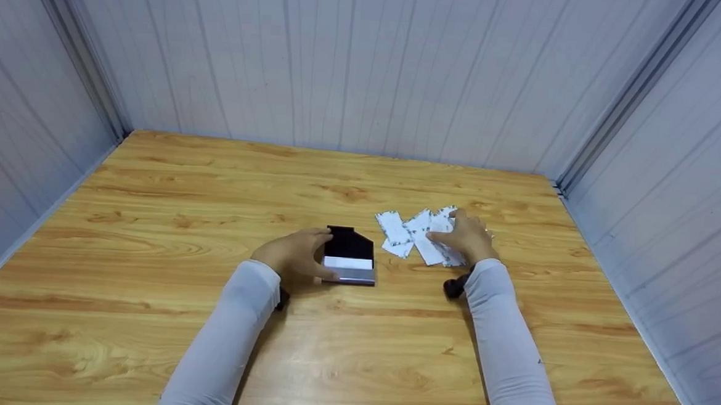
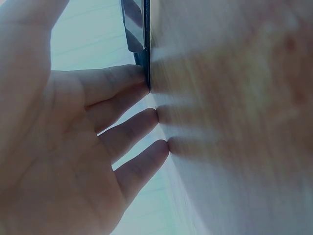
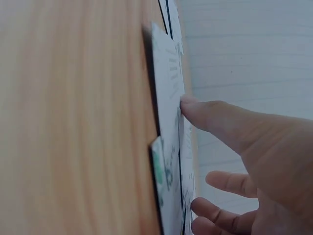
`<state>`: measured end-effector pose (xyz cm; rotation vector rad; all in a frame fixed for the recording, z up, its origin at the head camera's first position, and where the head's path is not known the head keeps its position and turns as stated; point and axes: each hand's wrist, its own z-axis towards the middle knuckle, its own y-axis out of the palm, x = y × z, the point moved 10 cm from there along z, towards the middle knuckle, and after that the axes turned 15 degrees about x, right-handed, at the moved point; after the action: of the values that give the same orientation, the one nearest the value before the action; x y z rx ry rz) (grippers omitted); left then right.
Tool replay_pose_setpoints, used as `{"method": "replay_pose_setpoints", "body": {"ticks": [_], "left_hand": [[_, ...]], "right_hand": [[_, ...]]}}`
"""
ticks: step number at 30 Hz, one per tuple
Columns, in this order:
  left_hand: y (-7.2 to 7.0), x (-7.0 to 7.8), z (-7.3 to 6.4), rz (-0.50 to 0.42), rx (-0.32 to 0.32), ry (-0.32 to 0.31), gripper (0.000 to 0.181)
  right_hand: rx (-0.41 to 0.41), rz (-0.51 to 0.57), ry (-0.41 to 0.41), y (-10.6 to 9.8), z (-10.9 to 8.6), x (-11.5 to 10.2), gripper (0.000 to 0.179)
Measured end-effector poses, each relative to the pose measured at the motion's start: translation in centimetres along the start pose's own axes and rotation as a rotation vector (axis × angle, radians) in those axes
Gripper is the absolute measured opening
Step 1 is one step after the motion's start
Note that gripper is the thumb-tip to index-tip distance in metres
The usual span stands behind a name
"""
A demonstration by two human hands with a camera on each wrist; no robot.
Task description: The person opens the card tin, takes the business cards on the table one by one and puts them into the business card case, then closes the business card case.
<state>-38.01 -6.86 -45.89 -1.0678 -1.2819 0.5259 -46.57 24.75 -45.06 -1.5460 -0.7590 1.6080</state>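
Note:
A flat card case (image 1: 349, 246), black with a silver lower part, lies on the table in the head view. My left hand (image 1: 296, 253) grips its left side, index finger at the top corner and thumb at the bottom one. In the left wrist view, that hand's other fingertips (image 2: 161, 147) rest on the tabletop beside the case edge (image 2: 142, 49). Several white cards (image 1: 429, 248) with green-patterned borders lie overlapping to the right of the case. Over their right part is my right hand (image 1: 468, 236), its fingers spread. Its thumb (image 3: 195, 108) touches a card (image 3: 166, 78) in the right wrist view.
The wood-grain table (image 1: 340, 356) is bounded by a white panel wall (image 1: 343, 66) at the back and by walls on the left and right (image 1: 695, 183). Black wrist mounts (image 1: 455, 288) sit under the wrists, close to the tabletop.

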Motion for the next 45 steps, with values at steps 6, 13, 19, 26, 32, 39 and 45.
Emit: {"method": "replay_pose_setpoints", "body": {"ticks": [6, 13, 19, 26, 32, 39, 45], "left_hand": [[0.0, 0.0, 0.0, -0.006, 0.001, -0.005, 0.102], [0.0, 0.1, 0.1, -0.013, -0.003, 0.006, 0.102], [0.1, 0.0, 0.1, -0.019, 0.000, -0.003, 0.102], [0.0, -0.1, 0.0, -0.022, 0.006, -0.013, 0.102], [0.1, -0.2, 0.1, -0.020, 0.004, -0.010, 0.102], [0.0, 0.0, 0.0, -0.029, 0.006, -0.001, 0.101], [-0.1, 0.3, 0.0, -0.028, 0.007, 0.027, 0.103]], "right_hand": [[-0.037, 0.071, 0.002, 0.4, 0.1, -0.2, 0.079], [-0.047, 0.083, 0.010, 0.3, 0.0, -0.1, 0.084], [-0.068, 0.115, 0.025, 0.4, 0.0, 0.0, 0.086], [-0.081, 0.163, 0.051, 0.6, 0.2, 0.1, 0.085], [-0.063, 0.141, 0.039, 0.6, 0.4, 0.0, 0.082], [-0.041, 0.174, 0.009, 0.5, 0.4, -0.6, 0.077], [0.015, 0.202, -0.074, -0.3, 0.7, -1.4, 0.056]]}}
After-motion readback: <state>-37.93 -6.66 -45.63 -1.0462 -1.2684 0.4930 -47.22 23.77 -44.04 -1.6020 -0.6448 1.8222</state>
